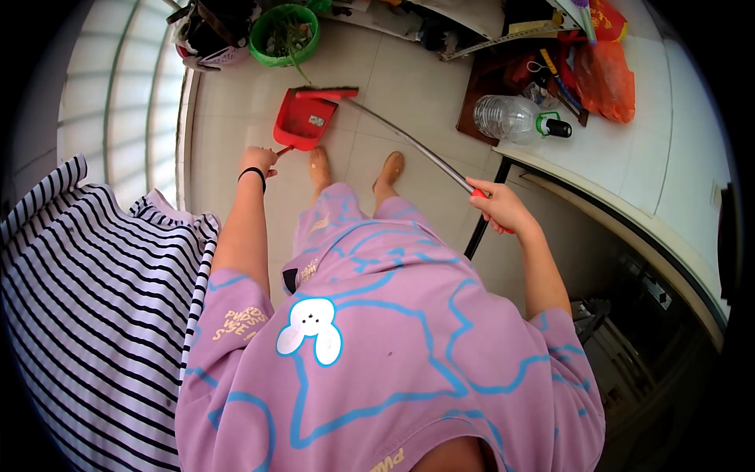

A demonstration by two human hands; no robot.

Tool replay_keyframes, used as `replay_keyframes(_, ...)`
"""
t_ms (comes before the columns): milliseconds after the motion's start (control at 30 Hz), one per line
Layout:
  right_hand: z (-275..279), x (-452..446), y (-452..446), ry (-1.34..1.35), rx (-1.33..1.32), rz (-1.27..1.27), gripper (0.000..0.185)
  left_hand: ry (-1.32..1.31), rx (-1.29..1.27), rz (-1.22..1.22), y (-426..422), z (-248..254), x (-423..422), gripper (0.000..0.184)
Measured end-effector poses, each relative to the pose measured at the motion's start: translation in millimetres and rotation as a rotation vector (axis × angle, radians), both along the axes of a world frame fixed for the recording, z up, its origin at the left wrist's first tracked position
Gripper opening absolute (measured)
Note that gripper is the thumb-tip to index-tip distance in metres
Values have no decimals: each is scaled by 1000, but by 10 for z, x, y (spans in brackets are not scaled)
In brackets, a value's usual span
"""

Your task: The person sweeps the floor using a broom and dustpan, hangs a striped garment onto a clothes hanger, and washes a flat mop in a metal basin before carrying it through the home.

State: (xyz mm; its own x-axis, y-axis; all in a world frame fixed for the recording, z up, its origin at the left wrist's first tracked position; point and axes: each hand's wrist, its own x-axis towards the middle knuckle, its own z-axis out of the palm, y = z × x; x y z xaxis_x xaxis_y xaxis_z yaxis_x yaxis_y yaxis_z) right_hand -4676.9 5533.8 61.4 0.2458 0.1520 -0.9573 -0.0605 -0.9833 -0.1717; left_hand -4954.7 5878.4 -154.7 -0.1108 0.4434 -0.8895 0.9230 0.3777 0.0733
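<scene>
My left hand (259, 160) is closed around the handle of a red dustpan (297, 126), which rests on the tiled floor just ahead of my feet. My right hand (503, 207) grips the red end of a broom (421, 147) with a long metal pole. The pole slants away to the left, and the broom's red head (326, 94) lies at the dustpan's far edge, with its dark bristles on the far side. A pale label shows inside the pan. Any sweepings there are too small to make out.
A green basin (285, 35) with a plant stands at the far left beside a pink basket (212, 57). To the right are a big clear plastic bottle (507, 118), an orange bag (604, 81) and a white-topped table (629, 169). Striped cloth (94, 291) hangs at my left.
</scene>
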Motion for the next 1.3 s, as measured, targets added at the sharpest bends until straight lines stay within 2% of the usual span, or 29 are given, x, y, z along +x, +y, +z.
replay_keyframes(67,6,-87,99,-88,31,-43,49,-17,22,7,-12,-14,0,22)
replay_keyframes(167,-351,-160,274,-145,136,-63,50,-9,24,-5,-17,-12,5,21)
replay_keyframes(367,-818,-203,774,-185,99,-112,52,6,29,-4,-10,24,-7,21)
replay_keyframes(467,-884,-232,782,-171,74,-5,52,-20,31,-9,6,31,-21,18)
replay_keyframes(567,-674,-125,766,-175,38,99,50,-111,34,49,43,-55,-120,13)
replay_keyframes(800,-123,103,695,-179,16,203,48,-78,35,59,73,146,-53,12)
replay_keyframes(867,-260,46,738,-194,58,190,49,6,-11,-23,90,137,-21,15)
replay_keyframes(1033,-596,-136,983,-223,94,217,51,-45,22,21,86,80,-120,17)
replay_keyframes(1100,-615,-166,986,-226,29,404,50,-67,4,26,98,101,-109,21)
replay_keyframes(1200,-182,-2,939,-165,45,448,50,-29,33,2,121,130,-76,13)
replay_keyframes(1300,206,164,848,-143,-38,358,49,-47,-42,2,156,84,-86,23)
